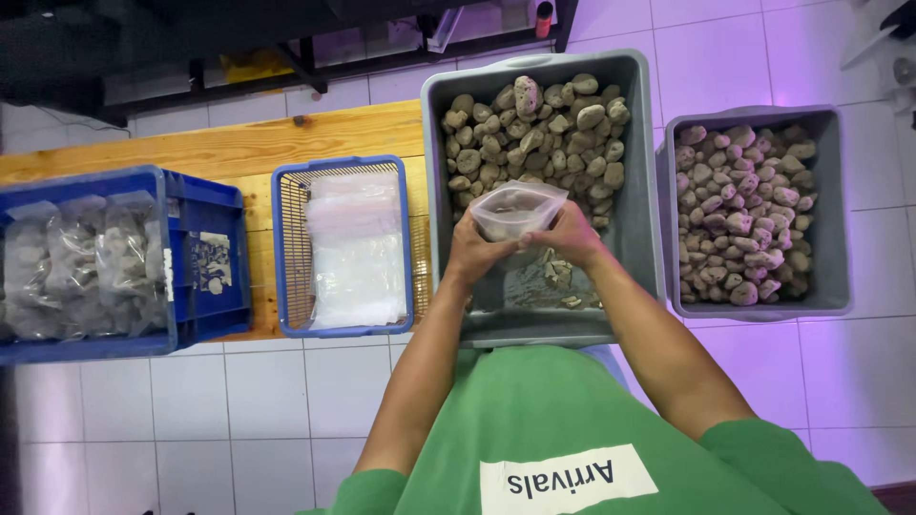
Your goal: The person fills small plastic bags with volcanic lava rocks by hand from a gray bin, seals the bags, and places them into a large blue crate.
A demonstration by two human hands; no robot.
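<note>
At the centre of the frame, the person's left hand and right hand both pinch a small clear plastic bag by its lower sides, fingers curled tight on the film so its mouth stays up and open. The bag is held directly over the grey tub, above its heap of porous, pale rocks, so anything that drops falls back in; a few rocks seem to sit in the bag already. At the right of the frame a second grey tub holds pinkish rocks. Left of centre, a blue basket keeps a stack of empty clear bags near. At far left, a blue crate holds filled bags.
</note>
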